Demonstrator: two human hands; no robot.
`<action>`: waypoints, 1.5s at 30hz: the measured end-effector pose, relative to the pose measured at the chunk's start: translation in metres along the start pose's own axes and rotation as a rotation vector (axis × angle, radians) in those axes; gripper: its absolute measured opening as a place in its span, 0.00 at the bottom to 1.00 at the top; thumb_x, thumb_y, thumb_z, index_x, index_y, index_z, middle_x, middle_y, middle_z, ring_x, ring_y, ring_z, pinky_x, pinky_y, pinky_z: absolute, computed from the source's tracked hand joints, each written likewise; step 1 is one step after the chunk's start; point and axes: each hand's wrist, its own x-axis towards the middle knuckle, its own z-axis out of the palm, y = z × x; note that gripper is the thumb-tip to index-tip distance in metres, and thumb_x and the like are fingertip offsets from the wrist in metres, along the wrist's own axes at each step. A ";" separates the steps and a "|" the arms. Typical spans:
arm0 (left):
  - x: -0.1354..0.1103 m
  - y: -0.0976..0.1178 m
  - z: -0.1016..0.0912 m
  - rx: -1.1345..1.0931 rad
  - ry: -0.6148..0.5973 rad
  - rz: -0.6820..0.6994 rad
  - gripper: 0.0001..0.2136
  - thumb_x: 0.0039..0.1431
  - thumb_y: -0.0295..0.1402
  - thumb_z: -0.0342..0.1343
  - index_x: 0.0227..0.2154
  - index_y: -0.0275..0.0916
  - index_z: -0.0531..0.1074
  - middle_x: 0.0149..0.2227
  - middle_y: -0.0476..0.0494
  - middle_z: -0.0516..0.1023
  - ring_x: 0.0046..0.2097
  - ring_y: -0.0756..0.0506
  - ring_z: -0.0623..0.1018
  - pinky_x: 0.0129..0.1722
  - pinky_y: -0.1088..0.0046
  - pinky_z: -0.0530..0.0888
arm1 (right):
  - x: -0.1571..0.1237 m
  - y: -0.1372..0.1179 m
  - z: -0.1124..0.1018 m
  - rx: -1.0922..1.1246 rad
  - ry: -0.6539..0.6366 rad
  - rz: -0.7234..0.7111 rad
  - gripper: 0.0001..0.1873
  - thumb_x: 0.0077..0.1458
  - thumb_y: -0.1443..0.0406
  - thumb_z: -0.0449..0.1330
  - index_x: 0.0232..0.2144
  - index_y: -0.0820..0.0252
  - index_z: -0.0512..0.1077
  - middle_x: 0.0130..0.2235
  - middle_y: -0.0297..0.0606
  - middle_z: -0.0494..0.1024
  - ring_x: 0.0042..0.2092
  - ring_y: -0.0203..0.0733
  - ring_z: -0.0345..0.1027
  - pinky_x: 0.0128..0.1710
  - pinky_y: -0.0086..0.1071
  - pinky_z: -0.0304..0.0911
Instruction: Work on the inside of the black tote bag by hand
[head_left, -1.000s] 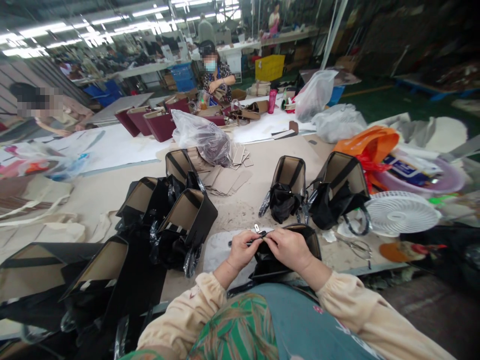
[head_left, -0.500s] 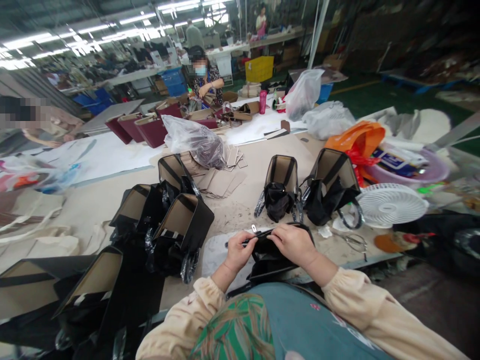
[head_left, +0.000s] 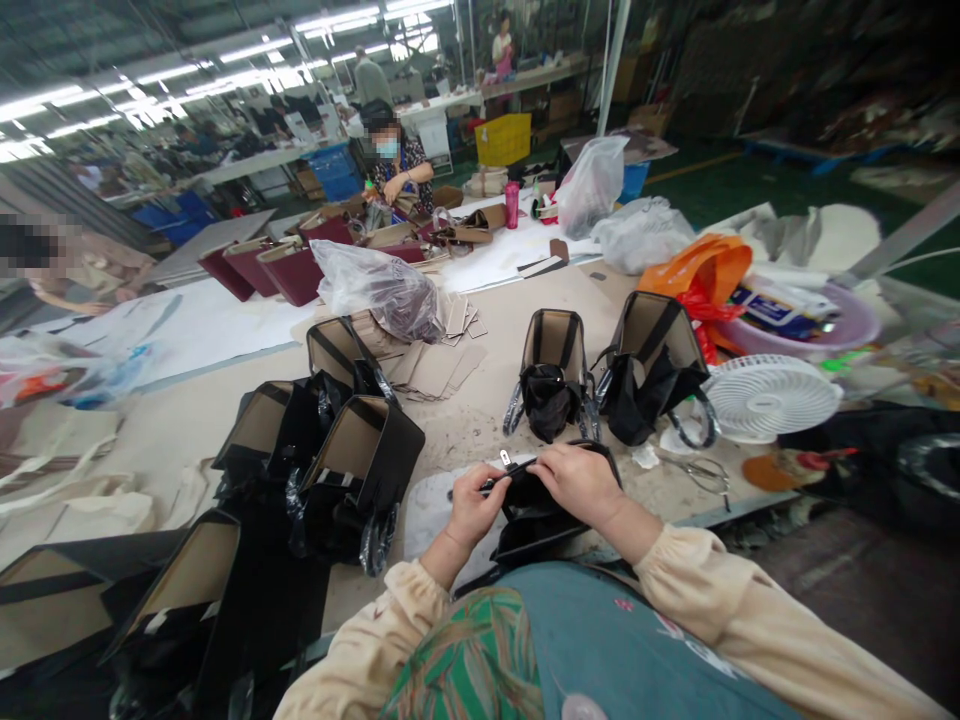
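Observation:
A black handbag point(head_left: 540, 520) lies at the table's near edge, right in front of my body. My left hand point(head_left: 478, 503) pinches the left part of its upper edge. Farther right, my right hand point(head_left: 577, 482) grips the same edge, fingers bent over it. Between the hands a small metal tab point(head_left: 505, 458) sticks up from the edge. The inside of the bag looks dark, and my fingertips hide part of the edge. Just beyond it stand two more black bags, a smaller one point(head_left: 553, 375) and a larger one point(head_left: 652, 365), both with tan insides.
Several black bags point(head_left: 375, 440) crowd the left side. A clear plastic bag point(head_left: 379, 285) and tan card pieces point(head_left: 439, 368) lie mid-table. To the right are a white fan cover point(head_left: 772, 397), scissors point(head_left: 701, 475) and a purple basin point(head_left: 855, 320). A co-worker point(head_left: 397, 165) sits across.
The view has shifted slightly, so background things sit a little farther left. Both hands keep hold of the bag's edge in nearly the same place.

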 end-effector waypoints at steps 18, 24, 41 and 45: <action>0.011 0.005 0.005 0.070 -0.072 0.001 0.08 0.54 0.37 0.57 0.30 0.39 0.77 0.25 0.47 0.70 0.29 0.50 0.71 0.30 0.75 0.68 | 0.001 0.001 0.001 0.030 0.011 0.018 0.17 0.59 0.57 0.48 0.27 0.58 0.71 0.31 0.36 0.74 0.35 0.37 0.67 0.31 0.29 0.52; 0.010 0.010 0.010 -0.020 -0.004 -0.030 0.07 0.53 0.35 0.56 0.26 0.39 0.75 0.26 0.47 0.72 0.31 0.49 0.72 0.31 0.74 0.69 | 0.002 -0.001 -0.002 0.039 -0.017 0.035 0.18 0.59 0.57 0.48 0.27 0.59 0.72 0.31 0.37 0.74 0.35 0.36 0.68 0.31 0.29 0.53; 0.028 0.020 0.010 0.102 -0.082 -0.018 0.08 0.53 0.30 0.52 0.20 0.37 0.66 0.24 0.51 0.65 0.30 0.50 0.67 0.30 0.75 0.63 | 0.004 0.007 -0.010 0.012 -0.047 0.028 0.15 0.57 0.57 0.52 0.28 0.59 0.73 0.31 0.38 0.75 0.36 0.38 0.68 0.32 0.28 0.55; 0.028 0.019 0.010 0.089 -0.082 -0.014 0.08 0.53 0.30 0.52 0.20 0.38 0.66 0.24 0.50 0.65 0.30 0.50 0.67 0.31 0.75 0.64 | 0.003 0.016 -0.016 -0.009 -0.051 0.034 0.17 0.58 0.57 0.50 0.27 0.58 0.73 0.31 0.38 0.74 0.37 0.38 0.68 0.32 0.28 0.55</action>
